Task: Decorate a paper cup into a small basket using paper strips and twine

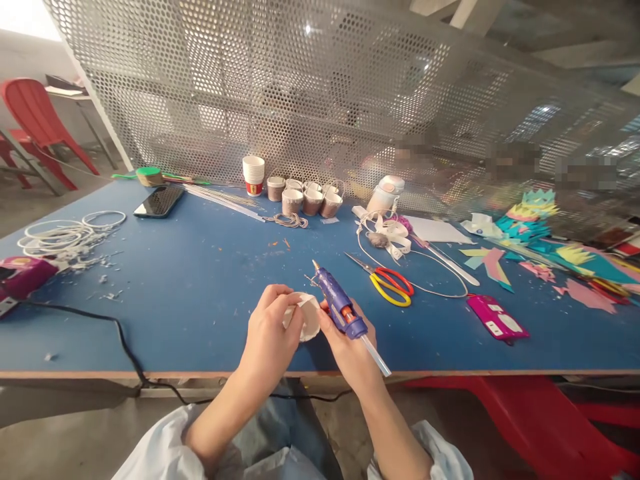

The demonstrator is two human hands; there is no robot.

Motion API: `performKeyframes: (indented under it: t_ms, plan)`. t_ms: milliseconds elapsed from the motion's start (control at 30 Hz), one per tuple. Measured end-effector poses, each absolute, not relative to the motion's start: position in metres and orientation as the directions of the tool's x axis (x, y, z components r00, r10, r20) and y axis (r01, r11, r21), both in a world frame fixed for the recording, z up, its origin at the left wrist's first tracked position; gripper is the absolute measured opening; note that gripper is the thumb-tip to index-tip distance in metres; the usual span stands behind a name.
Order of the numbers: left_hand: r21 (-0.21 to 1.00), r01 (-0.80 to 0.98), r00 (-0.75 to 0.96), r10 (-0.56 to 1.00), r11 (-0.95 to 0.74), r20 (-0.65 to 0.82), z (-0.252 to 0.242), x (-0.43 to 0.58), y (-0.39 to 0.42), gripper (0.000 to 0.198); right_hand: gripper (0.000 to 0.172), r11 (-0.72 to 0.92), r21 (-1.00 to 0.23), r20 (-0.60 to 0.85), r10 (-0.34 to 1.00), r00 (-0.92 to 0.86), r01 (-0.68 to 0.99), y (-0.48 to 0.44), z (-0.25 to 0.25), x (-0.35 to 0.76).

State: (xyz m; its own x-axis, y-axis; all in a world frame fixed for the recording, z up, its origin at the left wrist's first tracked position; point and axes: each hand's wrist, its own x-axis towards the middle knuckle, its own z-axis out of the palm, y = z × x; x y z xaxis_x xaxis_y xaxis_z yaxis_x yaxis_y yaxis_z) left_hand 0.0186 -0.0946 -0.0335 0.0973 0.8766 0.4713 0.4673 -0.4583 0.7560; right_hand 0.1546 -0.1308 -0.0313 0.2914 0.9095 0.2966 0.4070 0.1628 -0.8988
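My left hand (275,327) pinches the rim of a small white paper cup (311,319), its thumb reaching inside. The cup is tipped so that its opening faces me. In my right hand (353,347) lies a purple hot glue gun (337,300), its nozzle pointing away from me and a clear glue stick (376,357) jutting from its back. The right thumb also touches the cup's right side. How the other right fingers are wrapped is hidden under the gun. Scissors (390,283) with red and yellow handles rest just right of the gun.
Several small rope-wrapped cups (313,200) stand at the back beside stacked paper cups (253,175). A phone (159,201) and coiled white cord (55,233) lie left. A black cable (120,330) crosses the front edge. A magenta power strip (497,318) and paper scraps (493,263) lie right.
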Motion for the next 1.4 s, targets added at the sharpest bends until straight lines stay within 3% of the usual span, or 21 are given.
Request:
performKeyframes:
  t_ms: [367, 567, 900, 1000, 1133, 1200, 1400]
  plan:
    - [0.841, 0.394, 0.095, 0.926, -0.371, 0.364, -0.028, 0.020, -0.099, 0.031, 0.026, 0.136, -0.869, 0.312, 0.897, 0.314, 0.475, -0.125, -0.023, 0.152]
    - [0.887, 0.329, 0.035, 0.943, -0.323, 0.330, -0.030, 0.022, -0.094, 0.014, 0.023, 0.161, -0.872, 0.317, 0.905, 0.283, 0.462, -0.125, -0.025, 0.150]
    - [0.893, 0.352, 0.003, 0.954, -0.282, 0.301, -0.027, 0.027, -0.096, 0.012, 0.017, 0.104, -0.878, 0.270, 0.913, 0.305, 0.466, -0.117, -0.025, 0.148]
    - [0.946, 0.267, -0.005, 0.982, -0.183, 0.191, -0.030, 0.028, -0.097, 0.012, 0.015, 0.077, -0.847, 0.286, 0.900, 0.329, 0.525, -0.114, -0.027, 0.150]
    - [1.000, 0.000, 0.014, 1.000, -0.013, 0.013, -0.034, 0.027, -0.097, 0.034, 0.015, 0.053, -0.839, 0.280, 0.896, 0.345, 0.542, -0.112, -0.029, 0.153]
    - [0.988, -0.099, 0.067, 0.992, 0.116, -0.109, -0.035, 0.027, -0.096, 0.035, 0.016, 0.041, -0.840, 0.270, 0.897, 0.350, 0.542, -0.112, -0.028, 0.154]
    - [0.958, -0.123, 0.153, 0.959, 0.258, -0.239, -0.028, 0.030, -0.088, 0.026, 0.018, 0.050, -0.855, 0.261, 0.902, 0.344, 0.517, -0.111, -0.028, 0.154]
